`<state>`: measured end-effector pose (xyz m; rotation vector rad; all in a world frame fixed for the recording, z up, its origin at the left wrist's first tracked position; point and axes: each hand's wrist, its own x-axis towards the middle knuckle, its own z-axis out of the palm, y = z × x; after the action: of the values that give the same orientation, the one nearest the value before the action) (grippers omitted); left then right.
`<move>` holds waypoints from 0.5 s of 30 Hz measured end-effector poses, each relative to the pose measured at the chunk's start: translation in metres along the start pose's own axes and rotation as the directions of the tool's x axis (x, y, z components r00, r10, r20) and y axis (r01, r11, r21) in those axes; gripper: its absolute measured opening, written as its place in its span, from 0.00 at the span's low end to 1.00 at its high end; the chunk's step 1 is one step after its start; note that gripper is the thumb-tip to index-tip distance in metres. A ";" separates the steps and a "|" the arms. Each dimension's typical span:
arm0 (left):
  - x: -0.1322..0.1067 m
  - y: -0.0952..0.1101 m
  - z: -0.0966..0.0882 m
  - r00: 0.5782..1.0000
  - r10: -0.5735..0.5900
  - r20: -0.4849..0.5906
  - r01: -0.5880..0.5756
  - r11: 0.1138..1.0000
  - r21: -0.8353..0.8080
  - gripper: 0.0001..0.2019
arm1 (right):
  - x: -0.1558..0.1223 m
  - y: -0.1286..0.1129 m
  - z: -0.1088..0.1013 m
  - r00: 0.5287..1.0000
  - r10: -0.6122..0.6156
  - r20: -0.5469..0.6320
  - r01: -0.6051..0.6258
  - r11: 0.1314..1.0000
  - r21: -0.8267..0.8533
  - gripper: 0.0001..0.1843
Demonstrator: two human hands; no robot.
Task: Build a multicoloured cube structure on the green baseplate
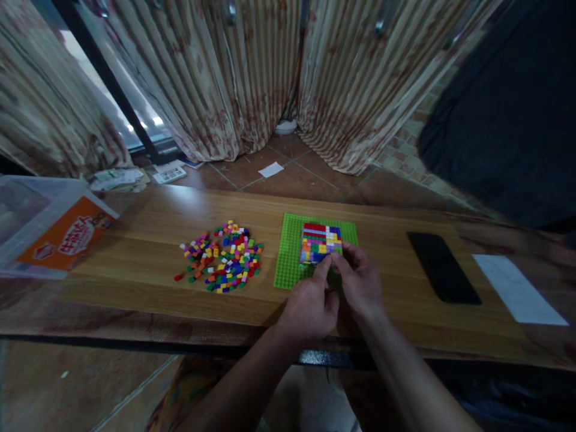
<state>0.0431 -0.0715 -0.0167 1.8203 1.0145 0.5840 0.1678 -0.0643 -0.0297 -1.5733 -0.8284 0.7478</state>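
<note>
A block of small multicoloured toy bricks (321,240) stands on a green studded baseplate (288,258), with red, white, blue, yellow and purple pieces on top. My left hand (310,306) reaches in from the front, index finger stretched to the block's near edge and the other fingers curled; whether they hold anything is hidden. At the near right corner, my right hand (362,279) has its thumb and fingers closed on the brick block. Both hands' fingertips meet there and cover part of that edge. A loose heap of small bricks (231,264) lies left of the baseplate.
The wooden table (148,270) carries a clear plastic box with an orange label (67,234) at far left. A black phone-shaped slab (443,267) and a white paper sheet (517,288) lie to the right. Curtains (216,78) hang beyond, and a dark draped shape (508,114) looms at right.
</note>
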 end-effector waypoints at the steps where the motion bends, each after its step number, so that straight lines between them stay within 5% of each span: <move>1: 0.000 0.000 0.000 1.000 -0.001 -0.001 0.001 1.000 0.005 0.35 | 0.000 0.000 0.000 1.000 0.005 -0.003 -0.005 1.000 0.003 0.23; 15: -0.002 0.001 -0.001 0.999 0.001 0.038 -0.003 0.999 0.041 0.35 | 0.006 0.003 -0.006 0.991 0.131 0.020 -0.133 0.983 0.127 0.22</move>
<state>0.0416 -0.0726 -0.0157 1.8617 1.0055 0.5313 0.1760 -0.0628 -0.0322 -1.5209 -0.6753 0.8887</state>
